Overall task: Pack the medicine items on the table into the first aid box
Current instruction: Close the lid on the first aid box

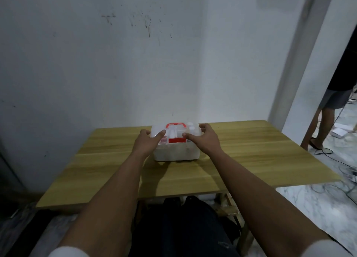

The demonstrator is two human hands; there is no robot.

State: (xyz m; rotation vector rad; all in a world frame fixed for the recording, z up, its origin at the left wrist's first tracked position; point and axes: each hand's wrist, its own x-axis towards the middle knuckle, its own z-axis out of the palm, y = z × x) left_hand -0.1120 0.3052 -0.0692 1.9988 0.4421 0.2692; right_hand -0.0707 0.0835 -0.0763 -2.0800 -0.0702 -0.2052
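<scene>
A translucent white first aid box (pixel 176 154) with a red handle (pixel 175 125) and a red front latch stands near the middle of the wooden table (pixel 251 156). Pale bottles and small items show blurred through its clear lid. My left hand (pixel 148 141) rests on the lid's left side with the thumb pressed on top. My right hand (pixel 206 139) grips the lid's right side, thumb on top and fingers over the far edge. Both hands touch the box.
The table stands against a white wall. A person stands at the right beyond the table's edge (pixel 328 110), with cables (pixel 336 160) on the marble floor. My dark-clothed legs (pixel 185 227) are under the table's near edge.
</scene>
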